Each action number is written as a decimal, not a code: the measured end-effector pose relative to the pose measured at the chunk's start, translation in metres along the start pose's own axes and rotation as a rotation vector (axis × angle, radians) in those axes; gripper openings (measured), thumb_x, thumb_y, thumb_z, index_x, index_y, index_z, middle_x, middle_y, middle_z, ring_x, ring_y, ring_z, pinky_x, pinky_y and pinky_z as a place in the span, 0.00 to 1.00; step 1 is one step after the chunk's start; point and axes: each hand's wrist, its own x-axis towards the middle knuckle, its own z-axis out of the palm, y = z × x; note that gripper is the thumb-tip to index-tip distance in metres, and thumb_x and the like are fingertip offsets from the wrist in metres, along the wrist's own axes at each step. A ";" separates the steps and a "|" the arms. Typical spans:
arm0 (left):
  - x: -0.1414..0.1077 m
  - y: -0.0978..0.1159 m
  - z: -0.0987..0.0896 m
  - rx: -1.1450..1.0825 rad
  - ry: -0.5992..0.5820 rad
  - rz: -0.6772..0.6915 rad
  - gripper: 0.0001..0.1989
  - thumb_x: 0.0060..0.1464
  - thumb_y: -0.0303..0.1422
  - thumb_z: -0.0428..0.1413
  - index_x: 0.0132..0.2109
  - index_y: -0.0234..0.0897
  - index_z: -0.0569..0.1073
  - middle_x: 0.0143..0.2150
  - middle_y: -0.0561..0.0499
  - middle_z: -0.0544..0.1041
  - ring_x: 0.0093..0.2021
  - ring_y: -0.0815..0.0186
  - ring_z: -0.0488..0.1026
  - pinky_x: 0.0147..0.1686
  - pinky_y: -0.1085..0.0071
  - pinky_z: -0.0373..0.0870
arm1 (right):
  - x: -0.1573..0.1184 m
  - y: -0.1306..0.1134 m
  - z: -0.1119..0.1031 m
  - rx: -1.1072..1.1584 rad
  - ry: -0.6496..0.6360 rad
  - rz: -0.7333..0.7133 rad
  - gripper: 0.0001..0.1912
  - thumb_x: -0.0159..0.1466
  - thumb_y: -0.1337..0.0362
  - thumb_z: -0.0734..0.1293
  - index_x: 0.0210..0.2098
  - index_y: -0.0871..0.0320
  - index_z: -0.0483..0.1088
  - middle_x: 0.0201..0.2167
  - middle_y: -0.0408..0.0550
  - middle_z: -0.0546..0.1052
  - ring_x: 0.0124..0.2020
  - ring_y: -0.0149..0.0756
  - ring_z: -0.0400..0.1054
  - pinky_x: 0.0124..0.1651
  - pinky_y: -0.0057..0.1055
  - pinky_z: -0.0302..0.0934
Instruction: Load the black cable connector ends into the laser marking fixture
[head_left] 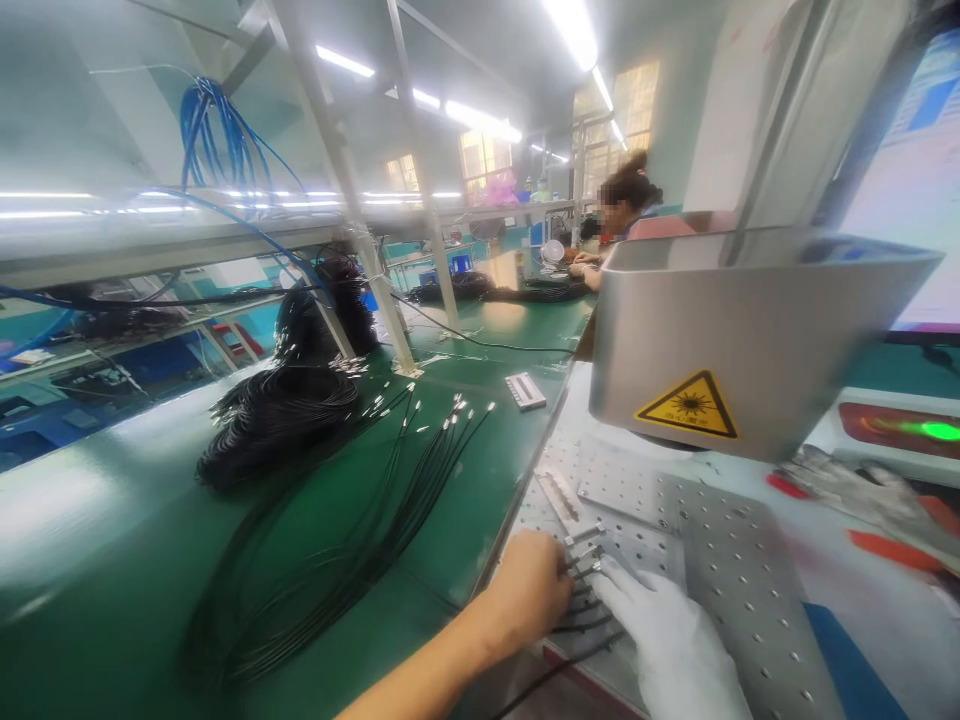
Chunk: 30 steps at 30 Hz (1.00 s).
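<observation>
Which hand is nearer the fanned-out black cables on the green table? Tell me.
Left. The bare left hand is to the right of the black cables; the gloved right hand is farther right, beyond the left one, over the perforated plate.

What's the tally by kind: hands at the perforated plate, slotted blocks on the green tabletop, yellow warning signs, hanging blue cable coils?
Bare left hand: 1
Gloved right hand: 1
Slotted block on the green tabletop: 1
Yellow warning sign: 1
Hanging blue cable coil: 1
Total: 5
</observation>
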 end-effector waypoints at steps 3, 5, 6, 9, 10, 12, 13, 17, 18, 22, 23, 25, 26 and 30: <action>0.003 -0.002 0.000 -0.026 -0.037 -0.043 0.20 0.48 0.25 0.57 0.18 0.36 0.53 0.18 0.59 0.49 0.24 0.72 0.46 0.28 0.68 0.46 | 0.004 0.001 -0.008 -0.088 -0.005 -0.033 0.40 0.55 0.82 0.52 0.56 0.44 0.73 0.54 0.35 0.75 0.44 0.40 0.73 0.41 0.30 0.71; 0.008 -0.005 0.001 -0.038 -0.047 -0.045 0.20 0.47 0.26 0.58 0.18 0.37 0.54 0.17 0.59 0.50 0.23 0.72 0.48 0.27 0.68 0.46 | 0.006 0.001 -0.013 -0.129 -0.024 -0.047 0.42 0.54 0.84 0.52 0.58 0.42 0.71 0.54 0.34 0.75 0.41 0.39 0.73 0.40 0.30 0.70; 0.010 -0.007 0.002 -0.049 -0.048 -0.036 0.19 0.47 0.26 0.59 0.18 0.37 0.55 0.16 0.59 0.50 0.23 0.72 0.49 0.27 0.68 0.46 | 0.008 0.001 -0.015 -0.140 -0.038 -0.053 0.43 0.54 0.84 0.52 0.59 0.41 0.70 0.54 0.34 0.75 0.41 0.40 0.72 0.40 0.31 0.70; 0.015 -0.016 0.003 -0.105 -0.074 -0.025 0.16 0.46 0.28 0.60 0.19 0.36 0.61 0.16 0.60 0.53 0.24 0.73 0.52 0.26 0.69 0.47 | 0.011 0.003 -0.011 -0.136 -0.089 -0.054 0.41 0.55 0.82 0.55 0.59 0.40 0.70 0.52 0.39 0.77 0.38 0.40 0.73 0.38 0.31 0.70; 0.015 -0.019 0.003 -0.136 -0.086 -0.028 0.13 0.45 0.29 0.61 0.20 0.36 0.64 0.17 0.60 0.56 0.24 0.73 0.54 0.26 0.70 0.48 | 0.013 0.005 -0.008 -0.133 -0.100 -0.056 0.40 0.55 0.82 0.56 0.59 0.40 0.70 0.50 0.40 0.77 0.37 0.40 0.73 0.37 0.30 0.70; 0.012 -0.026 0.001 -0.213 -0.079 -0.036 0.06 0.44 0.30 0.62 0.27 0.35 0.72 0.21 0.60 0.63 0.26 0.72 0.59 0.27 0.71 0.52 | 0.015 0.008 -0.001 -0.128 -0.094 -0.072 0.39 0.54 0.81 0.57 0.57 0.40 0.72 0.51 0.40 0.77 0.36 0.39 0.72 0.35 0.29 0.70; 0.009 -0.029 0.000 -0.249 -0.054 -0.031 0.05 0.44 0.29 0.62 0.31 0.35 0.74 0.23 0.60 0.67 0.27 0.72 0.62 0.29 0.72 0.54 | 0.017 0.010 0.003 -0.124 -0.092 -0.082 0.38 0.54 0.80 0.58 0.58 0.41 0.72 0.53 0.40 0.76 0.36 0.39 0.72 0.35 0.30 0.70; -0.003 -0.033 0.000 -0.293 0.079 0.010 0.11 0.47 0.24 0.56 0.40 0.35 0.76 0.29 0.57 0.73 0.31 0.70 0.66 0.33 0.73 0.58 | 0.020 0.015 0.016 -0.091 -0.182 -0.085 0.38 0.56 0.78 0.59 0.60 0.38 0.69 0.56 0.39 0.74 0.39 0.44 0.73 0.36 0.33 0.71; -0.004 -0.032 0.003 -0.274 0.098 0.017 0.12 0.48 0.23 0.54 0.41 0.35 0.76 0.30 0.56 0.73 0.32 0.70 0.67 0.34 0.73 0.59 | 0.020 0.015 0.019 -0.085 -0.165 -0.077 0.37 0.57 0.77 0.59 0.60 0.37 0.69 0.56 0.40 0.74 0.40 0.44 0.73 0.38 0.33 0.70; -0.003 -0.022 0.014 -0.063 0.121 0.091 0.16 0.53 0.20 0.51 0.45 0.35 0.78 0.40 0.48 0.77 0.43 0.64 0.71 0.44 0.69 0.63 | 0.014 0.015 0.025 -0.079 -0.071 -0.051 0.38 0.58 0.79 0.57 0.58 0.36 0.70 0.58 0.39 0.73 0.42 0.42 0.73 0.41 0.33 0.70; -0.002 -0.020 0.016 -0.002 0.112 0.109 0.17 0.54 0.21 0.49 0.46 0.35 0.78 0.44 0.45 0.77 0.46 0.62 0.71 0.46 0.67 0.64 | 0.012 0.016 0.025 -0.070 -0.083 -0.044 0.38 0.58 0.79 0.56 0.58 0.36 0.70 0.58 0.39 0.73 0.42 0.42 0.73 0.41 0.34 0.70; 0.002 -0.017 0.019 0.092 0.076 0.121 0.17 0.57 0.21 0.47 0.46 0.34 0.78 0.47 0.41 0.76 0.49 0.58 0.71 0.47 0.64 0.65 | 0.011 0.016 0.025 -0.043 -0.083 -0.028 0.37 0.58 0.79 0.57 0.58 0.37 0.70 0.58 0.41 0.72 0.44 0.43 0.73 0.44 0.34 0.69; 0.003 -0.016 0.020 0.127 0.062 0.122 0.18 0.58 0.22 0.46 0.46 0.33 0.78 0.48 0.40 0.76 0.49 0.57 0.71 0.47 0.64 0.66 | 0.011 0.015 0.025 -0.029 -0.076 -0.023 0.37 0.59 0.79 0.58 0.59 0.38 0.70 0.58 0.42 0.72 0.45 0.43 0.73 0.45 0.34 0.69; 0.008 -0.014 0.022 0.238 0.047 0.192 0.15 0.62 0.26 0.47 0.42 0.32 0.79 0.44 0.41 0.76 0.47 0.56 0.71 0.47 0.62 0.68 | 0.018 0.009 0.026 -0.003 -0.085 0.048 0.27 0.64 0.72 0.61 0.55 0.36 0.73 0.53 0.43 0.76 0.42 0.44 0.75 0.40 0.34 0.70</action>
